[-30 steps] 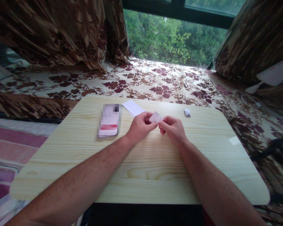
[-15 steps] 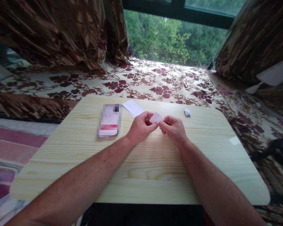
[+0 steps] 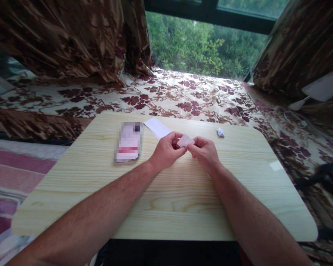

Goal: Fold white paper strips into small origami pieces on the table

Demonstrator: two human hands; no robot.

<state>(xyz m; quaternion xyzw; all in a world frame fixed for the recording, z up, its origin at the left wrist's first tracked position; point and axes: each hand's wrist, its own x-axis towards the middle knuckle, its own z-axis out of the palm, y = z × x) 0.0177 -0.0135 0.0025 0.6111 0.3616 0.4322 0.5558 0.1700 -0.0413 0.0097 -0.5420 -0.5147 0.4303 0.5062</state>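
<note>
A small folded piece of white paper (image 3: pixel 185 140) is pinched between my two hands, above the middle of the table. My left hand (image 3: pixel 168 149) grips its left side, thumb in front and fingers curled behind. From the right, my right hand (image 3: pixel 204 150) pinches its lower right edge between thumb and fingers. Flat sheets of white paper (image 3: pixel 157 127) lie just beyond my left hand, partly covered by it. A small folded white paper shape (image 3: pixel 220 133) rests on the table, apart from and beyond my right hand.
The pale wood-grain table (image 3: pixel 188 207) has rounded corners. A phone (image 3: pixel 128 142), blurred by pixels, lies left of the paper sheets. A whitish patch (image 3: pixel 276 165) shows near the table's right edge. Behind stands a ledge with floral cloth (image 3: pixel 188 96), below a window.
The folded paper has tilted and shifted slightly down and to the right in my fingers. My right thumb and fingers have moved a little along its edge. Everything else stays put.
</note>
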